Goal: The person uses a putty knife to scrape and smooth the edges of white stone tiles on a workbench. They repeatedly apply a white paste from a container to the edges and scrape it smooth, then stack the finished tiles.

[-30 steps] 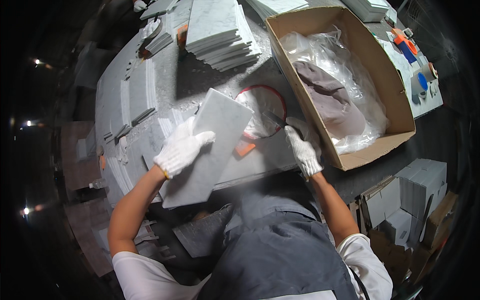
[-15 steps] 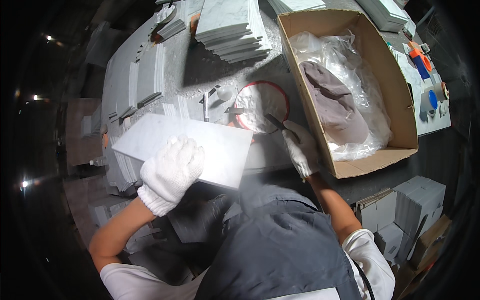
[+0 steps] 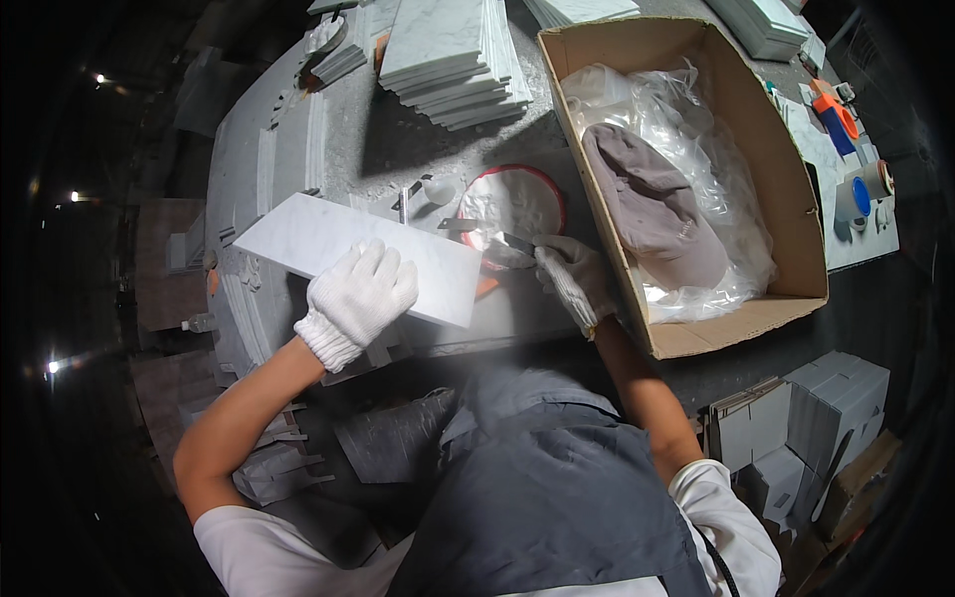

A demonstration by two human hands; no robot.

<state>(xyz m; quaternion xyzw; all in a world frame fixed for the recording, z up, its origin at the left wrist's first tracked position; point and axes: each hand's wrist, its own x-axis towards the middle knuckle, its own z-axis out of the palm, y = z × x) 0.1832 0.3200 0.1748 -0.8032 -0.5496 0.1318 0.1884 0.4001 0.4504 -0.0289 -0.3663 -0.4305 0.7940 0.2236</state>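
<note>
My left hand, in a white knit glove, grips the near edge of a rectangular white marble tile and holds it tilted above the table. In my gloved right hand is a putty knife, its blade at the near right edge of a red-rimmed round tub of white paste. I cannot tell whether the blade touches the paste. Another flat metal blade lies at the tub's left edge. Left of the tub are a small translucent cup and a slim metal tool, partly behind the tile.
A cardboard box with clear plastic and a mauve cap stands close right of my right hand. Stacked marble tiles rise at the back. More thin tiles stand on the left. A tape dispenser sits far right.
The tile has swung to a steeper tilt, its near edge rising away from me. My right hand has moved left with the putty knife, bringing its blade over the tub's near side.
</note>
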